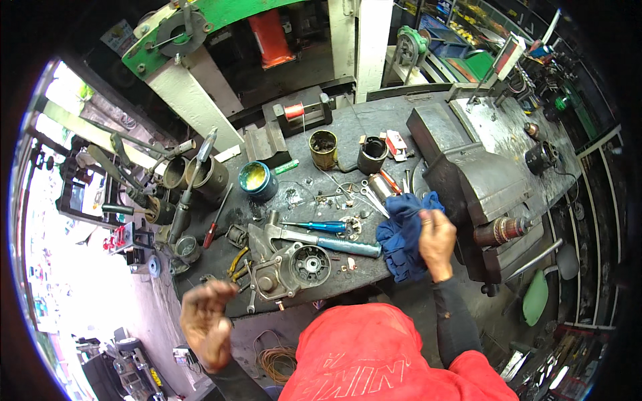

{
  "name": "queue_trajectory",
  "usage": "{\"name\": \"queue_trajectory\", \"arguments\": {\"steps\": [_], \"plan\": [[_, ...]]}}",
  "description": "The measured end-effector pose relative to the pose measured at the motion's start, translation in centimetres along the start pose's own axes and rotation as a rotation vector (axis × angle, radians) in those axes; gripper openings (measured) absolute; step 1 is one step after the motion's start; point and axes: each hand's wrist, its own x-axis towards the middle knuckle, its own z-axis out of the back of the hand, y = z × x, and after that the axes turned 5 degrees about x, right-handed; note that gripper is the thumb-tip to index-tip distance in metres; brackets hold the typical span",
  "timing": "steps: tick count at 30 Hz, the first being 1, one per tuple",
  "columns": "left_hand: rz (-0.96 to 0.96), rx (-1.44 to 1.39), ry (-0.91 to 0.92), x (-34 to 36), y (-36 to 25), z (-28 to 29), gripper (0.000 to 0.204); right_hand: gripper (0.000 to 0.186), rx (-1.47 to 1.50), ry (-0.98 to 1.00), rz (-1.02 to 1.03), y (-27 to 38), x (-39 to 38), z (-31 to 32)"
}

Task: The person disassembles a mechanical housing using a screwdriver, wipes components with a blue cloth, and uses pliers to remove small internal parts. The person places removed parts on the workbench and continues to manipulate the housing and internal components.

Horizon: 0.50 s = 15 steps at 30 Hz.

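We grip the blue cloth (403, 234) in our right hand (437, 244), bunched to its left, while our half-spread left hand (208, 324) is nearer the metal housing (271, 281).

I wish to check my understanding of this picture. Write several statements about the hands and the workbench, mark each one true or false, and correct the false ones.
1. The right hand holds a blue cloth. True.
2. A hammer lies on the bench, to the left of the blue cloth. True.
3. The left hand grips the hammer. False: the left hand is apart from it, with nothing visible in its grasp.
4. The blue tin has a yellow substance inside. True.
5. The spool is wound with green. False: the winding is orange-red.
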Motion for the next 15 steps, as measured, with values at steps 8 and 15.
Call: {"name": "queue_trajectory", "arguments": {"steps": [8, 15], "plan": [[0.061, 0.013, 0.332, 4.2, 10.3, -20.5, 0.074, 0.034, 1.875, 0.43, -0.038, 8.8, 1.9, 3.8], [0.215, -0.093, -0.094, 7.7, 12.5, -23.0, 0.027, 0.08, 0.644, 0.34, 0.124, 8.7, -4.2, -1.1]]}}
